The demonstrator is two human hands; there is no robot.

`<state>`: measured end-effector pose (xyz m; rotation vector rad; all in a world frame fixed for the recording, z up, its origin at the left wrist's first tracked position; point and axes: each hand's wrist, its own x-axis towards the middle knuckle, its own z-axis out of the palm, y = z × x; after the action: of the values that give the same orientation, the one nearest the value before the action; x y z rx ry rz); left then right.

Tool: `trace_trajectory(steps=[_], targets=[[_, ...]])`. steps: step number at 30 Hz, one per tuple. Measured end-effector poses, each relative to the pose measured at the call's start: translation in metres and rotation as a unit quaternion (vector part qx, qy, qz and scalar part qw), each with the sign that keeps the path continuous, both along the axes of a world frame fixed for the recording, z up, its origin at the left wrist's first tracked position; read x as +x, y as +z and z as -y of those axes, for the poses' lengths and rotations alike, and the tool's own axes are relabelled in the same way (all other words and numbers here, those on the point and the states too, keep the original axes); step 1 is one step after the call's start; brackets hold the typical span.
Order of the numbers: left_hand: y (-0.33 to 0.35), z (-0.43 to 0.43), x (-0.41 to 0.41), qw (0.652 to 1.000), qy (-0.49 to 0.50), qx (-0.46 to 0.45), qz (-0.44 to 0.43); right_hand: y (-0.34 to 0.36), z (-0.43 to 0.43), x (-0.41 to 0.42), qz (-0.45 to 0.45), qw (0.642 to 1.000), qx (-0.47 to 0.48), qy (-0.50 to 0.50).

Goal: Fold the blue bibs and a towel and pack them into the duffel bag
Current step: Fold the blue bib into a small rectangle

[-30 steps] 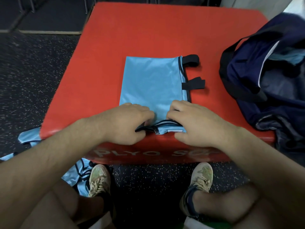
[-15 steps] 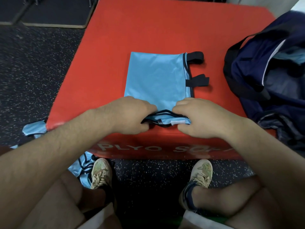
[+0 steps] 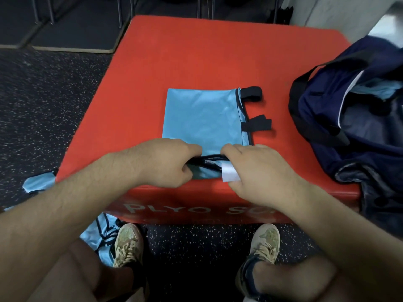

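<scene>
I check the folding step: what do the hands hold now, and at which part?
Both hands, left and right, grip the light blue fabric bib at its near, black-trimmed edge, on the red padded box.

The left hand [image 3: 165,163] and right hand [image 3: 259,173] cover the near edge of the bib [image 3: 202,116], concealing their fingertips. The frame's right edge crops the duffel bag [image 3: 353,118]. Legs and the tabletop [image 3: 174,62] hide most of the floor bibs [image 3: 102,234]. The right wrist interrupts the tabletop's front lettering.
</scene>
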<state>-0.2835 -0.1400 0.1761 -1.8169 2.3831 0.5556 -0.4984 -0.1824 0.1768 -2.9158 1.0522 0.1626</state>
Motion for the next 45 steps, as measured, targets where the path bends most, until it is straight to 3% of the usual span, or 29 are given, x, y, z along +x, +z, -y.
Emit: trace_trajectory(steps=[3,6,10,12,15,21,26,31,34,38,41,43,45], targets=[[0.004,0.001,0.008,0.999,0.022,0.033,-0.013,0.006,0.010,-0.009,0.034,0.998,0.045,-0.034],[0.008,0.001,0.019,0.993,0.042,0.075,-0.083,0.012,0.019,-0.019,0.059,0.989,0.125,-0.055],[0.020,-0.001,0.029,0.963,0.066,0.158,-0.207,0.031,0.027,-0.031,0.080,0.945,0.310,-0.067],[0.025,0.001,0.033,0.953,0.086,0.154,-0.245,0.033,0.031,-0.032,0.121,0.933,0.328,-0.083],[0.026,0.013,0.043,0.947,0.138,0.108,-0.269,0.028,0.041,-0.024,0.184,0.946,0.247,-0.098],[0.007,0.046,0.053,0.940,0.243,-0.023,-0.239,0.012,0.066,0.006,0.266,0.946,0.126,-0.136],[-0.016,0.073,0.051,0.933,0.295,-0.086,-0.187,-0.010,0.092,0.032,0.244,0.946,0.095,-0.189],[-0.028,0.083,0.045,0.921,0.303,-0.154,-0.189,-0.028,0.096,0.046,0.222,0.948,0.055,-0.223],[-0.032,0.084,0.039,0.924,0.299,-0.188,-0.147,-0.031,0.094,0.048,0.199,0.953,0.023,-0.226],[-0.039,0.077,0.018,0.922,0.219,-0.319,0.021,-0.033,0.093,0.051,0.198,0.954,0.013,-0.225],[-0.049,0.069,-0.005,0.953,0.140,-0.269,-0.018,-0.035,0.092,0.054,0.151,0.962,-0.062,-0.219],[-0.060,0.064,-0.011,0.970,0.136,-0.202,-0.019,-0.034,0.087,0.055,0.100,0.964,-0.163,-0.187],[-0.067,0.060,-0.010,0.974,0.145,-0.172,-0.018,-0.034,0.079,0.057,0.114,0.966,-0.201,-0.120]])
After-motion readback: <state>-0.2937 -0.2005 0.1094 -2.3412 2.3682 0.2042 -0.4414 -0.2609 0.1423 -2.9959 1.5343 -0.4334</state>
